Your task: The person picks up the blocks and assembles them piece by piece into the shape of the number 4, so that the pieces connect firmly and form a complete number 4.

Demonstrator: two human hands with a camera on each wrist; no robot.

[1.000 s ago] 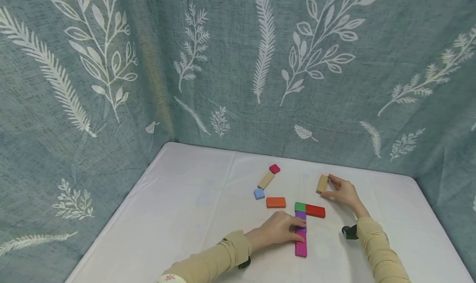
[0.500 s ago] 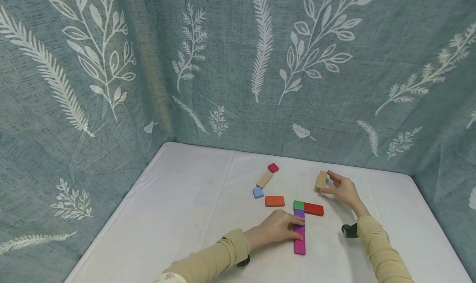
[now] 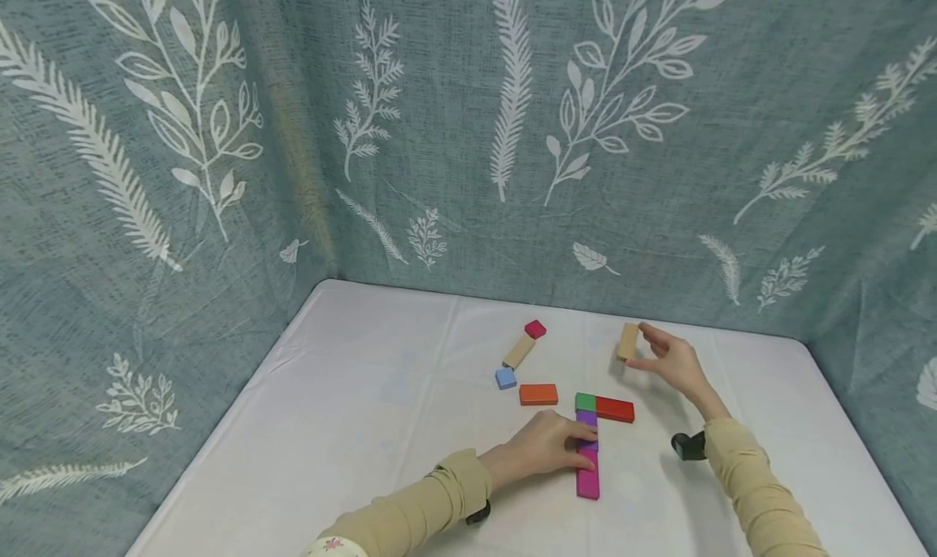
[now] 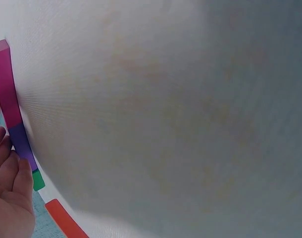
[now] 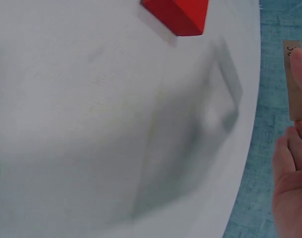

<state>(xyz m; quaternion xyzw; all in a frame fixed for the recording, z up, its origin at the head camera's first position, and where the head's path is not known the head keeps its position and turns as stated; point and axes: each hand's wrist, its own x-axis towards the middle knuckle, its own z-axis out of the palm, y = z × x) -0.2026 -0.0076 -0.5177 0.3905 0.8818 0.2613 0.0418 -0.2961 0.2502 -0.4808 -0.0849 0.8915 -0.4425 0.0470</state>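
In the head view my right hand (image 3: 677,366) holds a plain wooden block (image 3: 627,341) between thumb and fingers, raised above the table; dark markings show near one end of the wooden block (image 5: 294,89) in the right wrist view. My left hand (image 3: 545,443) rests on a column of blocks, with fingers over the purple block (image 3: 587,417) and thumb on the magenta block (image 3: 588,484). Those two lie end to end. A green block (image 3: 585,402) sits at the column's far end, with a red block (image 3: 615,409) extending right from it.
An orange block (image 3: 538,394) lies left of the green one. Farther back, a light blue block (image 3: 505,378), another wooden block (image 3: 519,351) and a crimson block (image 3: 535,328) form a slanting row. A patterned curtain (image 3: 454,134) hangs behind the white table (image 3: 366,362).
My right hand has lifted the wooden block higher, away from the table. The left hand stays on the purple and magenta blocks. The head view has shifted slightly.
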